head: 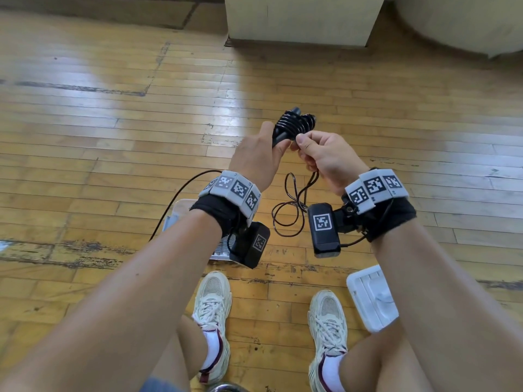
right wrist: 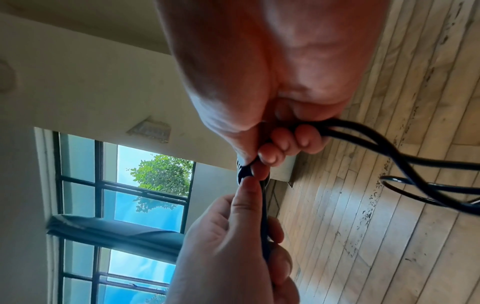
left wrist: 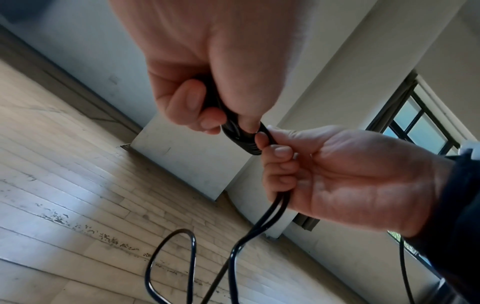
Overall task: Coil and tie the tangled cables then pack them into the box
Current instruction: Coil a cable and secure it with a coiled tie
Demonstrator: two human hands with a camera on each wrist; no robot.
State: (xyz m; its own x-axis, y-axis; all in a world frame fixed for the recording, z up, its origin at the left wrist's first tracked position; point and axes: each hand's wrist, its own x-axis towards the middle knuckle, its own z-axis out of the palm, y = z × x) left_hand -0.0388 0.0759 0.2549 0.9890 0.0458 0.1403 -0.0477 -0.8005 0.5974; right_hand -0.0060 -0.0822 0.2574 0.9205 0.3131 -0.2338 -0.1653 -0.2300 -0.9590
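In the head view I hold a black cable bundle [head: 295,124] at chest height, its middle wound round with tight turns. My left hand [head: 276,148] grips the bundle's lower end [left wrist: 241,136]. My right hand [head: 304,144] pinches the cable right beside it, and two strands [left wrist: 262,224] run through its fist. Below the hands the loose cable [head: 293,206] hangs in slack loops [right wrist: 405,164]. On the floor under my left wrist lies the clear plastic box [head: 181,212], mostly hidden by the arm and the wrist camera.
A white lid [head: 370,298] lies on the wooden floor by my right shoe [head: 328,321]. A pale pillar base [head: 300,21] stands ahead. A thin black lead [head: 175,200] arcs past my left wrist. My left shoe [head: 213,306] is below the box.
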